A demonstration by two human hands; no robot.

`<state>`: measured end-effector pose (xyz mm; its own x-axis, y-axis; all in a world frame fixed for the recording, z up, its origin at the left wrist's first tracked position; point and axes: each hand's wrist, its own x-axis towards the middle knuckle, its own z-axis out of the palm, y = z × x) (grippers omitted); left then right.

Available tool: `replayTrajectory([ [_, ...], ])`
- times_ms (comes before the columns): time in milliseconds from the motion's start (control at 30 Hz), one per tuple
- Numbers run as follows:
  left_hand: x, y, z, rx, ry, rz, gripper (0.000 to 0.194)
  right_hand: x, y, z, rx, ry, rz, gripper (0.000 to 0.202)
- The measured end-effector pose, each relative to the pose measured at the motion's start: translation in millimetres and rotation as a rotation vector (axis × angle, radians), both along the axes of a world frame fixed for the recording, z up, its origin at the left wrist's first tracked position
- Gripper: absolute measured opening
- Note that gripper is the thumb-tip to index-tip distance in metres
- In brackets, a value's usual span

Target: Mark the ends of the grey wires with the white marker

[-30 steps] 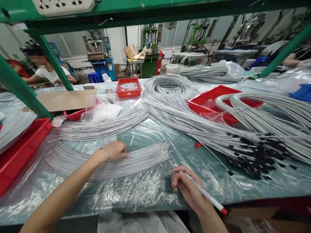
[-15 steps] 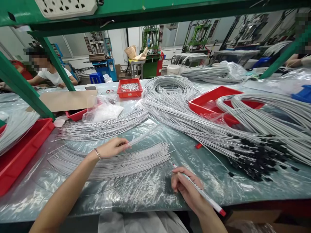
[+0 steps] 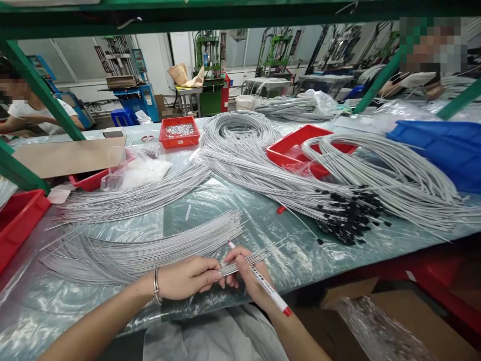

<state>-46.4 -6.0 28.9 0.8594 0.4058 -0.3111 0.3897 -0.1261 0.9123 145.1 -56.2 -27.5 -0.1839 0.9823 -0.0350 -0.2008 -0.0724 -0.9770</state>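
My left hand (image 3: 191, 276) is closed around a few thin grey cables (image 3: 259, 256) near the table's front edge. Their ends fan out to the right, past my right hand (image 3: 250, 276). That hand grips a white marker pen (image 3: 272, 293) with red ends, its tip pointing up and left. The right fingers also touch the cables, close by the left fingertips; how firmly they hold them is hidden. Just behind both hands lies a loose bundle of cut grey cables (image 3: 158, 250). A short whitish strip (image 3: 188, 212) rests on the plastic-covered table beyond that bundle.
Another cable bundle (image 3: 139, 200) lies farther back, near coiled cables (image 3: 240, 128). Black-tipped cable ends (image 3: 349, 215) spread at right. Around them are a red tray of small metal parts (image 3: 179, 141), another red tray (image 3: 289, 145), a blue bin (image 3: 439, 150) and green frame posts (image 3: 45, 93).
My left hand has left the whitish strip and come down and right, now holding cables. The right hand with the marker has moved left to meet it. The view has shifted right.
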Motion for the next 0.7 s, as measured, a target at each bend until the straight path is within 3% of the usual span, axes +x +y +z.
replayTrajectory([
  [67,0,-1,3.2,0.035,0.034,-0.021,0.044,21,5,4.5,0.124,-0.042,-0.153,0.038],
  [133,-3,-2,7.7,0.054,0.099,-0.068,0.044,45,11,15.6,0.237,-0.026,-0.428,0.038],
  [167,-4,-2,9.1,0.058,0.125,-0.087,0.044,54,13,22.6,0.292,-0.004,-0.453,0.039],
  [267,-1,-6,7.8,0.082,0.165,-0.099,0.045,57,10,42.0,0.434,-0.174,-0.359,0.045],
  [367,9,-11,0.6,0.125,0.145,-0.076,0.044,30,-2,49.0,0.341,-0.315,0.042,0.044],
  [433,15,-14,-3.6,0.136,0.123,-0.071,0.043,12,-8,46.6,0.286,-0.25,0.134,0.047],
  [500,16,-16,-5.4,0.125,0.101,-0.042,0.043,8,-10,41.1,0.278,-0.164,0.024,0.044],
  [633,12,-17,-1.7,0.045,0.055,0.1,0.04,32,-9,26.6,0.351,-0.207,-0.376,0.026],
  [700,11,-16,1.4,0.046,0.037,0.131,0.037,44,-10,20.2,0.328,-0.264,-0.291,0.019],
])
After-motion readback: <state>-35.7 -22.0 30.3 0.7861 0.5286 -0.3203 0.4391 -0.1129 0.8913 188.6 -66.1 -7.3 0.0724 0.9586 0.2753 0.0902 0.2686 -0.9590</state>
